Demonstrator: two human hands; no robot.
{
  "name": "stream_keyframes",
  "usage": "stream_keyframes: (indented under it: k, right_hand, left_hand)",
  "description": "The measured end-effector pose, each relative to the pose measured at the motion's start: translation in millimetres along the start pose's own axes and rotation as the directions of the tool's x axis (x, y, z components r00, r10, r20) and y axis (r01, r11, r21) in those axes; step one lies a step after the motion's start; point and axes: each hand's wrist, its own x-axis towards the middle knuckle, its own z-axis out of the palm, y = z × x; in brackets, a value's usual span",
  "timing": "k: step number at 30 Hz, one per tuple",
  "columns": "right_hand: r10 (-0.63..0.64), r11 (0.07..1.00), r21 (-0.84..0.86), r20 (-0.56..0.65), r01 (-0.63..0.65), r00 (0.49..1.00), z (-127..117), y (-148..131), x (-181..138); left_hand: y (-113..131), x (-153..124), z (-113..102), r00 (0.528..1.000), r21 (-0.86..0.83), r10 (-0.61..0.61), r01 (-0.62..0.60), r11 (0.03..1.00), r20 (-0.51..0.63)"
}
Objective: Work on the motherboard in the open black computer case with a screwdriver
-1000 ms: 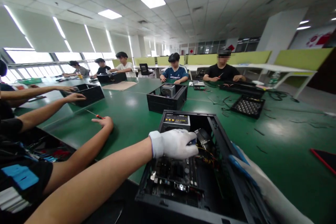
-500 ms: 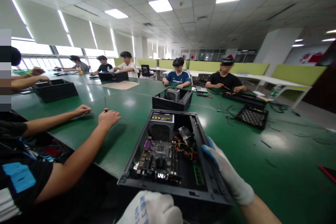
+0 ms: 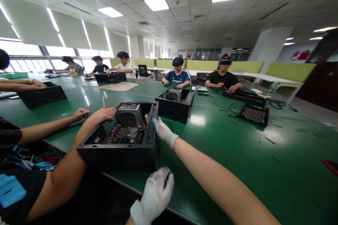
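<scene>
An uncovered black computer case (image 3: 118, 156) lies on the green table, with a grey power supply (image 3: 129, 114) and a motherboard (image 3: 126, 133) inside. My right hand (image 3: 166, 133), in a white glove with blue fingertips, reaches across and presses outstretched fingers against the case's right side. Near the table's front edge, apart from the case, is my left hand (image 3: 155, 191). It wears the same kind of glove; its fingers are loosely bent, a gap shows beside the thumb, and nothing is seen in it.
A co-worker's arm (image 3: 71, 151) lies along the case's left side, a screwdriver (image 3: 104, 102) upright at that hand. Behind stands another open case (image 3: 175, 107). A black perforated panel (image 3: 254, 114) and loose cables (image 3: 280, 105) lie on the right. Several people sit around the table (image 3: 224, 154).
The case has slid left and away from me, close to the co-worker's arm, with my right hand following along its side. My left hand has come off the case's near side.
</scene>
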Motion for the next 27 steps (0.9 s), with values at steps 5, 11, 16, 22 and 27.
stream_keyframes:
  k: [5, 11, 16, 22, 27]
  right_hand:
    - [0.130, 0.941, -0.322, 0.049, -0.107, 0.990, -26, 35, 36]
    - [0.316, 0.751, -0.613, 0.007, -0.246, 0.949, -90, 99, 70]
    - [0.373, 0.653, -0.705, -0.021, -0.278, 0.928, -105, 123, 76]
    - [0.336, 0.602, -0.768, -0.006, -0.219, 0.942, -108, 110, 60]
    - [0.261, 0.585, -0.799, 0.019, -0.142, 0.965, -122, 79, 12]
  left_hand:
    - [-3, 13, 12, 0.954, -0.070, -0.230, 0.247, 0.966, 0.193]
    - [4, 9, 14, 0.954, -0.060, -0.251, 0.263, 0.963, 0.162]
    - [3, 6, 17, 0.948, -0.049, -0.267, 0.279, 0.959, 0.170]
    - [4, 9, 14, 0.938, -0.068, -0.295, 0.311, 0.948, 0.181]
    - [4, 11, 13, 0.929, -0.059, -0.309, 0.327, 0.943, 0.205]
